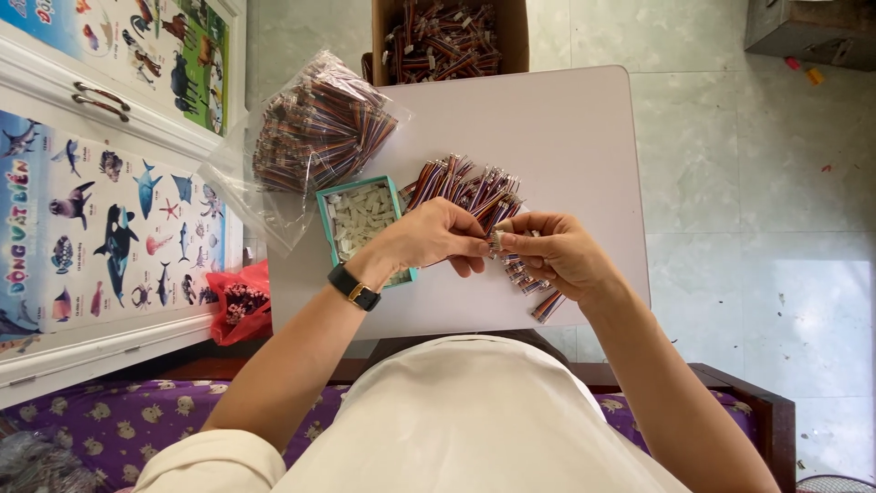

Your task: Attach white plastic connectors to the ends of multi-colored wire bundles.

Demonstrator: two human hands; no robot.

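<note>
My left hand (436, 239) and my right hand (555, 252) meet over a small white table (566, 128), pinching a small white connector with coloured wires (495, 240) between their fingertips. A fan of multicoloured wire bundles (461, 185) lies just behind my hands. More wire pieces (546, 306) stick out beneath my right hand. A teal box of small white connectors (358, 217) sits to the left, partly hidden by my left wrist with its black watch.
A clear plastic bag of coloured wires (315, 137) lies at the table's left corner. A cardboard box of wires (443, 36) stands behind the table. A red bag (239, 306) sits on the floor at left, next to a poster-covered cabinet (100, 183).
</note>
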